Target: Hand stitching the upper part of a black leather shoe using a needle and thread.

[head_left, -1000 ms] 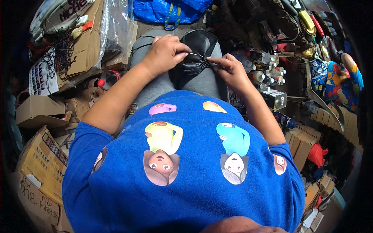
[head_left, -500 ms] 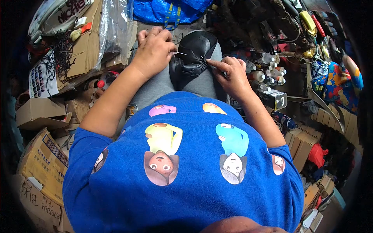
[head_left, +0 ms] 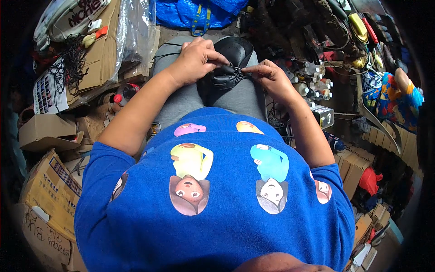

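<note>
A black leather shoe upper (head_left: 224, 81) with a gathered, stitched seam lies across my grey-trousered thighs. My left hand (head_left: 197, 59) reaches over its left side, thumb and forefinger pinched close to the seam. Black cord (head_left: 170, 50) loops out from this hand toward the left and lies over my thigh. At the seam's right end is my right hand (head_left: 270, 78), its thumb and forefinger pressed together at the edge of the gathers. What sits between those right fingertips is too small to make out.
Beyond my knees lies a blue bag (head_left: 181, 16). Flattened cardboard (head_left: 102, 50) and an open box (head_left: 47, 131) stand at left. Several bottles (head_left: 315, 84) and a metal can (head_left: 323, 116) crowd the right side. Someone in colourful clothing (head_left: 394, 95) is at far right.
My left hand has moved right and slightly down, onto the shoe upper's seam. The black cord now shows stretched left of it. My right hand stays by the seam, its fingers drawn closer together.
</note>
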